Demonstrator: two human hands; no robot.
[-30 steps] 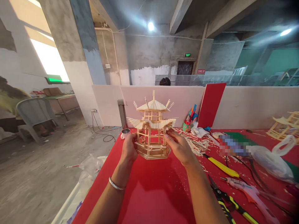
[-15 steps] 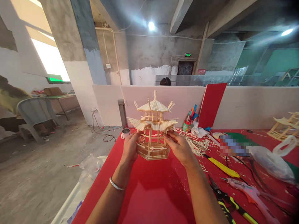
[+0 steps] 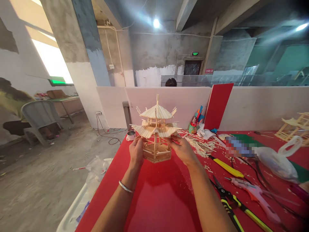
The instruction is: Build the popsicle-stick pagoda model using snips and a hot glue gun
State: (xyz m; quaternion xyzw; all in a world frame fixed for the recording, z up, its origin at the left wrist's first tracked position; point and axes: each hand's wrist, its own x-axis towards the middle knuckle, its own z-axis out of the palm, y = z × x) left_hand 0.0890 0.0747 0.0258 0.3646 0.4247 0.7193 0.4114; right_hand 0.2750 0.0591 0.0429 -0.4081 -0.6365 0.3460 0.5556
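Note:
A small two-tiered pagoda model [image 3: 156, 129] built of thin wooden sticks is held just above the red table [image 3: 156, 196]. My left hand [image 3: 136, 151] grips its left side under the lower roof, fingers closed on the frame. My right hand [image 3: 182, 149] grips the right side the same way. A silver bangle sits on my left wrist. The model stands upright, its base close to the tabletop.
Loose sticks [image 3: 201, 146] lie right of the model. A yellow-handled knife [image 3: 225, 166], pliers [image 3: 231, 203], a pink glue gun [image 3: 256, 195], a plastic bag [image 3: 277, 161], a pen cup [image 3: 193, 127] and a second stick model [image 3: 294, 125] lie on the right. A person sits far left.
Both hands have lowered the pagoda and moved it away from me toward the table; it has also turned slightly.

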